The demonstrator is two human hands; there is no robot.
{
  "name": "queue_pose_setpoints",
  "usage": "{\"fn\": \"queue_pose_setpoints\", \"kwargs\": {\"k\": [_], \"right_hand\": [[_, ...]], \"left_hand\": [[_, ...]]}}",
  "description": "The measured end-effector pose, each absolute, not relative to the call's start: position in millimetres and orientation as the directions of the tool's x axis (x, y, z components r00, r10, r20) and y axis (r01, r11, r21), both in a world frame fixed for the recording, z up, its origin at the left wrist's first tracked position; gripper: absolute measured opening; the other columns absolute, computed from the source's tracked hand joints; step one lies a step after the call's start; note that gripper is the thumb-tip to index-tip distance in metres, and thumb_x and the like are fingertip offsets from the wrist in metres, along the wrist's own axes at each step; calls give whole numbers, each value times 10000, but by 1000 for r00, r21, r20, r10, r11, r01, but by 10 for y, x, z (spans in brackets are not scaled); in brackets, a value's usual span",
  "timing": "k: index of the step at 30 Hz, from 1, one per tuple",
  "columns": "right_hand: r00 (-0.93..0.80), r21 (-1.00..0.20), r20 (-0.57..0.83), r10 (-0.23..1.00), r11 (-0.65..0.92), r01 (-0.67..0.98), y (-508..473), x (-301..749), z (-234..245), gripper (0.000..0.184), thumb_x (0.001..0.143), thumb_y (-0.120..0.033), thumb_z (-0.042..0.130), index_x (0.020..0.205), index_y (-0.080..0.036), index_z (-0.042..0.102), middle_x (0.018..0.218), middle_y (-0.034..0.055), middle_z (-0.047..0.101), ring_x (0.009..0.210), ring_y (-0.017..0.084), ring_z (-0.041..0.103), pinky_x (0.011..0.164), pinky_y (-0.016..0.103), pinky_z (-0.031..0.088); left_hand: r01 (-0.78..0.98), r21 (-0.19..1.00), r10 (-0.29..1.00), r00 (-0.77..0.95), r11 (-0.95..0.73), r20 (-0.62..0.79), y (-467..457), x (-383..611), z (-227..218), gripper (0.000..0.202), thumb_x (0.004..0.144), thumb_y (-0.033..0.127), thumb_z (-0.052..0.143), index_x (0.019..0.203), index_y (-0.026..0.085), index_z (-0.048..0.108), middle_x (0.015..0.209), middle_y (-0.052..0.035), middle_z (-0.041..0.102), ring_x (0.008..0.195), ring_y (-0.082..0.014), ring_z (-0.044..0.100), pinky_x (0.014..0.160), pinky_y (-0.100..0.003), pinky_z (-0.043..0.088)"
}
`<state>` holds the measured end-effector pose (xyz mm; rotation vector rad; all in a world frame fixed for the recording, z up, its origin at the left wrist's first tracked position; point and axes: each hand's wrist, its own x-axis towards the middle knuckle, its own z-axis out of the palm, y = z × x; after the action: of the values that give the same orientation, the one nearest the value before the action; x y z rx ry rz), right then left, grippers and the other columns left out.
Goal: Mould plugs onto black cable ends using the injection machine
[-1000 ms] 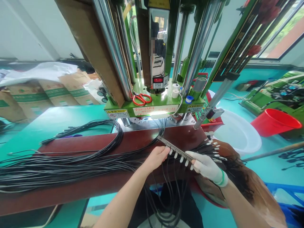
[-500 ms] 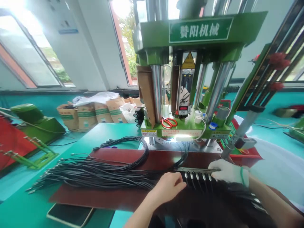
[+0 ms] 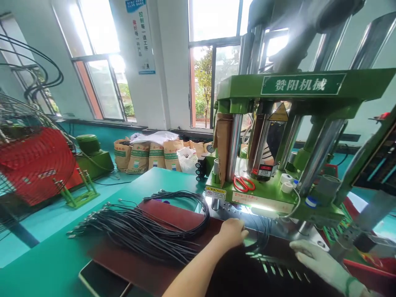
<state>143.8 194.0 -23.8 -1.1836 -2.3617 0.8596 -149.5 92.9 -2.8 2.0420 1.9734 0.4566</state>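
My bare left hand (image 3: 232,232) is closed at the front edge of the press bed, left of a small bundle of thin black cables (image 3: 262,233). Its curled fingers face away, hiding anything inside them. My right hand (image 3: 312,256), in a pale glove, is slightly blurred, its fingers stretched leftward with nothing visible between them. Below and between the hands, a row of silvery cable ends (image 3: 272,269) lies over a dark surface. A large bundle of black cables (image 3: 148,233) with metal tips spreads on a brown-red sheet (image 3: 123,264) to the left.
A green press (image 3: 303,86) stands ahead, with red-handled scissors (image 3: 244,184) and white tape rolls (image 3: 287,182) on its lower plate. A dark flat tray-like object (image 3: 103,280) lies on the green table (image 3: 46,264). Paper sacks (image 3: 139,156) line the wall; a red fan (image 3: 40,161) is far left.
The view has swung left and up. My left hand has moved forward to the press bed. My right hand has come off the metal strip it was touching, which no longer shows clearly.
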Motion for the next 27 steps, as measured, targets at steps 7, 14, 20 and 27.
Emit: {"fn": "queue_pose_setpoints", "kwargs": {"k": [7, 14, 20, 27], "right_hand": [[-446, -692, 183, 876, 438, 575, 2128, 1476, -360, 338, 624, -493, 541, 754, -238, 720, 864, 56, 706, 864, 287, 642, 757, 347, 536], [-416, -652, 212, 884, 445, 614, 2072, 1453, -425, 403, 640, -504, 508, 799, -201, 722, 903, 74, 697, 896, 286, 630, 831, 385, 506], [-411, -631, 198, 890, 437, 641, 1987, 1406, -313, 396, 663, -487, 489, 811, -196, 714, 926, 75, 691, 912, 276, 624, 884, 389, 475], [-431, -653, 194, 881, 444, 613, 1967, 1387, -313, 409, 638, -500, 491, 792, -193, 713, 907, 89, 694, 902, 286, 627, 858, 400, 490]], "left_hand": [[907, 413, 994, 38, -77, 101, 1049, -1556, -348, 196, 781, 344, 463, 822, 191, 580, 870, -42, 628, 857, -183, 546, 794, -288, 383], [892, 442, 990, 36, -93, 135, 1050, -1578, -377, 177, 767, 329, 478, 798, 191, 584, 837, -36, 631, 825, -180, 549, 773, -287, 387], [887, 451, 991, 47, -100, 128, 1035, -1590, -356, 169, 771, 323, 478, 789, 190, 580, 840, -28, 632, 822, -168, 545, 777, -276, 384], [884, 457, 991, 46, -99, 126, 1025, -1612, -389, 170, 777, 319, 476, 816, 189, 579, 851, -26, 627, 841, -167, 537, 788, -273, 376]]}}
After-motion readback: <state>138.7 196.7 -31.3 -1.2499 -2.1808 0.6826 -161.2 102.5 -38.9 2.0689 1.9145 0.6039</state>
